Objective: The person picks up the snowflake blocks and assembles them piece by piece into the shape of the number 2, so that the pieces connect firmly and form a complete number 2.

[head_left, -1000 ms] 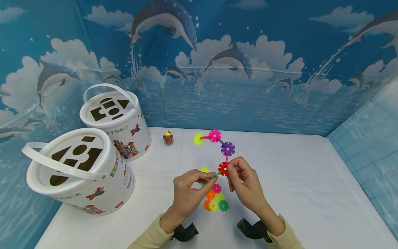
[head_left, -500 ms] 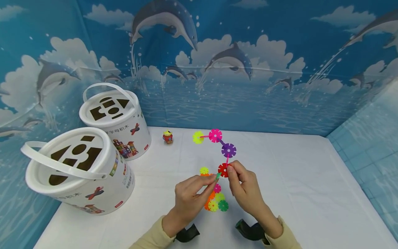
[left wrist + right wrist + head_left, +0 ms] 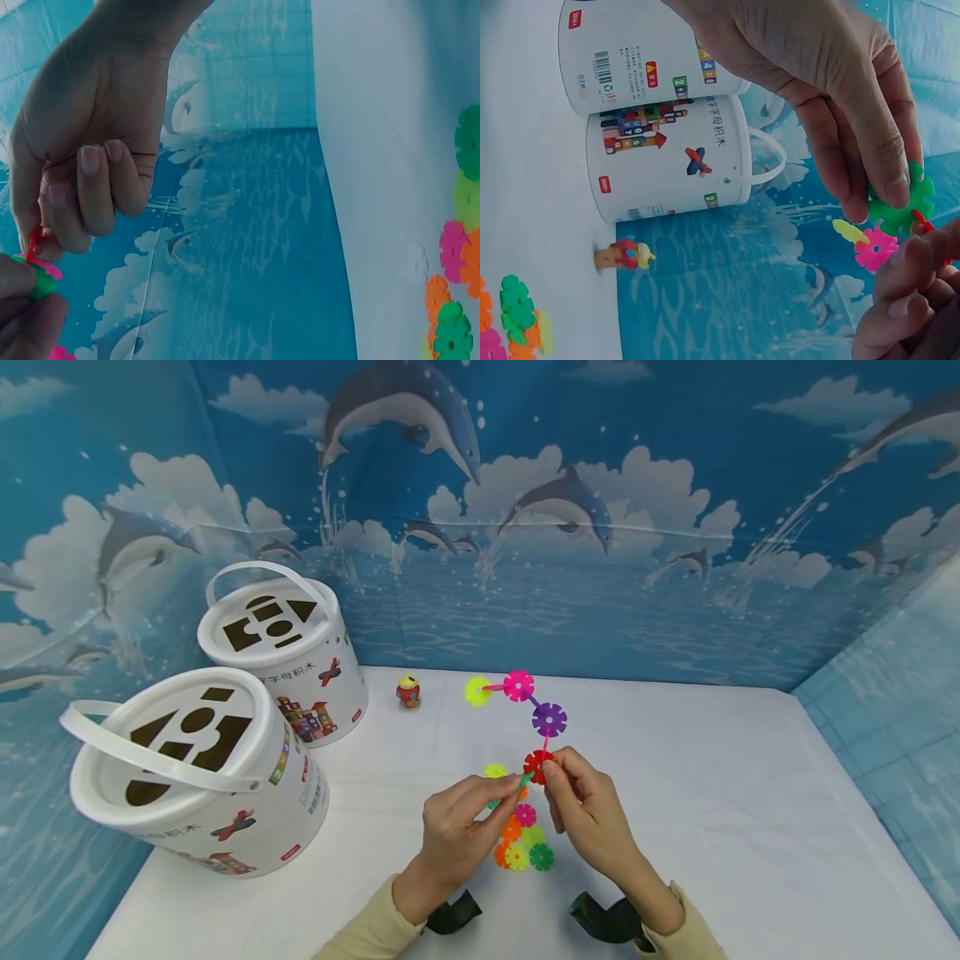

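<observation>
My left hand pinches a green notched plastic disc between thumb and fingertips. Its edge meets the red notched disc, which my right hand pinches at the rim. From the red disc a joined chain runs up and left, with a purple disc, a pink disc and a yellow disc, linked by others seen edge-on. The left wrist view shows the red disc edge-on against the green one. Whether they are slotted together is hidden by the fingers.
Loose notched discs in several colours lie on the white table below the hands. Two white lidded buckets with handles stand at left. A small toy figure is near the back edge, before a dolphin-print backdrop.
My left hand has come slightly right and turned the green disc from a slant to edge-on against the red disc. The right hand keeps hold of the red disc, nearly in place.
</observation>
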{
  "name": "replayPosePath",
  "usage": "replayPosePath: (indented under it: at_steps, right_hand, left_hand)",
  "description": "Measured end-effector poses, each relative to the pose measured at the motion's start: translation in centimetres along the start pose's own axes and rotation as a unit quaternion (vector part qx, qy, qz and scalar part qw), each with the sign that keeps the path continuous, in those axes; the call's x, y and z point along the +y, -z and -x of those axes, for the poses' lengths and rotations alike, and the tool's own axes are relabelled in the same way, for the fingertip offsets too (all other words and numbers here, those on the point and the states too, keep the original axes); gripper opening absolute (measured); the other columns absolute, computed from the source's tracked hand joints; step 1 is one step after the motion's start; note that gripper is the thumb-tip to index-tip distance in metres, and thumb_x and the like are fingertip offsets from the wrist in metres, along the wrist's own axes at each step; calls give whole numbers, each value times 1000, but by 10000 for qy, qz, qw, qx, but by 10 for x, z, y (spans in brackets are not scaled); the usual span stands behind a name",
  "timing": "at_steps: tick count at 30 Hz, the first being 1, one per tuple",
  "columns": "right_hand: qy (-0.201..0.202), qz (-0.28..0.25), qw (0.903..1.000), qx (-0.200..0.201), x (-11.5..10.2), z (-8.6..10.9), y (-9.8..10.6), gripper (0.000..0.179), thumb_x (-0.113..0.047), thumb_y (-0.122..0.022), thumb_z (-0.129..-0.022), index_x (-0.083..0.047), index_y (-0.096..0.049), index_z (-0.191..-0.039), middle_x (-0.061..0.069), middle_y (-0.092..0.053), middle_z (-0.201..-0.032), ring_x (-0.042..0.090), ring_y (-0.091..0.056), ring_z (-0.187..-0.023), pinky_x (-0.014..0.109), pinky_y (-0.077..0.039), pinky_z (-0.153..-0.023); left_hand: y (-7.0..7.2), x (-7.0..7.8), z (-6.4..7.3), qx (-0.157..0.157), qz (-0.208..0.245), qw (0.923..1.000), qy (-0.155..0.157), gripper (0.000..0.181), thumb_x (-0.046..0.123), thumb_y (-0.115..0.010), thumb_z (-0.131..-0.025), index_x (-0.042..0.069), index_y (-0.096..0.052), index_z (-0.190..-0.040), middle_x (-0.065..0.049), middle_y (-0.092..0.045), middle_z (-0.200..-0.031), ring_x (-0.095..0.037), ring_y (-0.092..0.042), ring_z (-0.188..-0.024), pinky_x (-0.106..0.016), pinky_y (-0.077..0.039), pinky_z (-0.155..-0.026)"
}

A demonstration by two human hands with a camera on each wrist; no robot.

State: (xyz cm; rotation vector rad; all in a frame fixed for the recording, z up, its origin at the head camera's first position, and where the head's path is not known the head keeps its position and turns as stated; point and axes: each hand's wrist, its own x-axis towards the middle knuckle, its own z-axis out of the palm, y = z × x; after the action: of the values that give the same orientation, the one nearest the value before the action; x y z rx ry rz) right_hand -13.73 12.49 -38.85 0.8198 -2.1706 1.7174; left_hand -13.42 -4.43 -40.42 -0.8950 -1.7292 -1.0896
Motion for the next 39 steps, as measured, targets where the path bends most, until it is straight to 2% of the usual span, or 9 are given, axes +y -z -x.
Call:
replayPosePath:
  at_steps: [12,15,17,20,23,27,30,34,39]
  right_hand:
    - [-599,-901,9938,-240,8,-5,8,10,2,-41,-100,0,-51,-100,5,-47,-62,20,-45,-41,28,-40,-35]
    - [-595,-1193,9910,-103,10,-8,14,10,1,-37,-101,4,-47,-98,8,-46,-64,19,-44,-42,28,-40,-36]
    - [-604,-1331,9893,-12,10,-9,17,11,-1,-36,-102,5,-45,-97,8,-45,-65,18,-44,-42,28,-40,-36]
    - [-656,-1424,9876,67,10,-11,20,13,-4,-36,-103,6,-44,-96,9,-45,-65,18,-44,-42,28,-40,-36]
    - [-715,-1467,9866,77,9,-11,22,14,-5,-36,-103,6,-43,-97,9,-46,-65,19,-44,-42,28,-41,-37]
    - [-732,-1506,9858,90,9,-12,23,15,-6,-36,-103,6,-43,-97,9,-45,-65,19,-43,-42,28,-41,-37]
    - [-747,-1566,9848,98,9,-12,25,16,-7,-36,-103,6,-43,-97,9,-45,-66,19,-43,-42,28,-41,-37]
    - [-760,-1743,9817,50,9,-12,26,17,-8,-35,-104,5,-42,-95,9,-44,-66,19,-42,-42,28,-40,-37]
    - [-807,-2182,9725,-72,8,-12,28,16,-10,-33,-105,-2,-44,-95,8,-41,-66,19,-39,-43,28,-38,-37]
  left_hand:
    - [1,-8,2,-244,169,9993,238,15,13,-73,-85,0,-71,-93,-8,-70,-83,-14,-69,-75,-20,-53,-67]
    - [-1,-12,6,-560,306,9965,548,14,10,-76,-81,2,-71,-91,-4,-68,-80,-9,-66,-71,-17,-52,-65]
    - [-4,-15,10,-951,308,9899,1007,14,10,-78,-79,5,-72,-90,0,-68,-79,-5,-63,-68,-14,-50,-63]
    - [-9,-20,18,-1770,74,9674,1807,11,12,-79,-78,8,-73,-87,5,-67,-78,-1,-57,-64,-12,-47,-60]
    - [-15,-26,27,-2734,-273,9281,2514,8,17,-79,-79,12,-74,-83,9,-66,-75,0,-52,-60,-12,-44,-57]
    - [-23,-32,38,-3809,-659,8715,3019,14,26,-81,-76,15,-73,-79,13,-63,-72,0,-50,-61,-15,-41,-57]
    - [-25,-36,49,-4338,-864,8430,3063,24,32,-85,-70,15,-70,-77,12,-59,-70,-1,-48,-62,-17,-41,-57]
    - [-25,-38,61,-4673,-934,8277,2964,37,37,-89,-62,15,-64,-77,10,-51,-69,-3,-43,-61,-17,-38,-54]
    - [-24,-40,66,-4670,-798,8314,2904,39,38,-90,-60,15,-62,-75,9,-47,-70,-4,-41,-62,-17,-36,-55]
